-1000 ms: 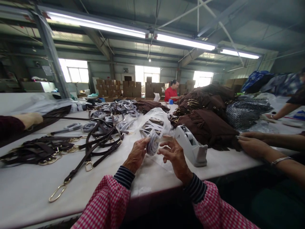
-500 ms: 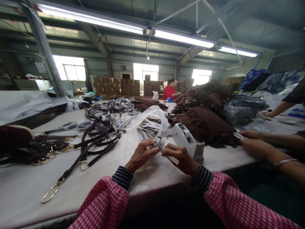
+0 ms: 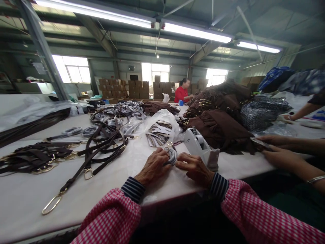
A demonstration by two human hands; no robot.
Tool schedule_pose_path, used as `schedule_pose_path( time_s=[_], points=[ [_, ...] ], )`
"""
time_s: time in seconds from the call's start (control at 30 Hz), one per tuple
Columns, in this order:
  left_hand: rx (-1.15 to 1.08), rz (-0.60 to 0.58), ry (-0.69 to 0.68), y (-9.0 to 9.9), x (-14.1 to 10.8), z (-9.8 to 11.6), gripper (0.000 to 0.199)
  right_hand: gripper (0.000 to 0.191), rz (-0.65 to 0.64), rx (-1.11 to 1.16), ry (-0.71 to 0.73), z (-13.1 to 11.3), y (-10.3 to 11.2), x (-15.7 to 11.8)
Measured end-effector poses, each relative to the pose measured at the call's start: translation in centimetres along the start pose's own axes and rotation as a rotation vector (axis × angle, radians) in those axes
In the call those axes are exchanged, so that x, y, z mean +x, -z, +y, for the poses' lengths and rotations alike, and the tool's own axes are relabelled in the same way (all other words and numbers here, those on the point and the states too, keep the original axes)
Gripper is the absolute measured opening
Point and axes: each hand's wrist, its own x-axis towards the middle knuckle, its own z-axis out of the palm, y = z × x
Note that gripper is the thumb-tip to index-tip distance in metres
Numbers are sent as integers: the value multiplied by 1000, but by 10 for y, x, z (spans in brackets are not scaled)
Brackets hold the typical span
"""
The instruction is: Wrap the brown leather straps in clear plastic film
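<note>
A coiled strap in grey wrapping (image 3: 172,156), with a gold ring at its top, lies on the white table in front of me. My left hand (image 3: 155,165) curls round its left side, fingers closed on it. At the coil's right edge is my right hand (image 3: 195,168), its fingers bent and pinched; a pale sliver shows at the fingertips, too small to name. Just beyond that hand stands a whitish tape dispenser (image 3: 205,149). Behind the coil, an open clear plastic bag (image 3: 175,123) holds many pale and dark strips (image 3: 158,133).
Dark straps with gold buckles (image 3: 101,152) spread over the left side, with wrapped coils (image 3: 127,110) behind. Brown fabric bags (image 3: 218,130) are heaped at right. A co-worker's hands (image 3: 276,149) work at the right edge; a person in red (image 3: 181,93) is farther back.
My right hand held a pale flat card, which no longer shows clearly. The coil now lies flatter, with more of it visible between my hands. A dark sleeve at far left has gone from view.
</note>
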Motion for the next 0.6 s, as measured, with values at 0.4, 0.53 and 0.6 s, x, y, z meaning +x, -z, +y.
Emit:
schedule_pose_path(
  time_s=[0.4, 0.53, 0.6],
  points=[
    [-94, 49, 94, -9, -2, 1, 9, 23, -70, 186, -156, 2, 3, 24],
    [-147, 130, 167, -14, -4, 0, 9, 16, -64, 266, -218, 6, 2, 31],
    [-187, 166, 199, -15, -4, 1, 24, 16, -50, 320, -255, 7, 1, 33]
  ],
)
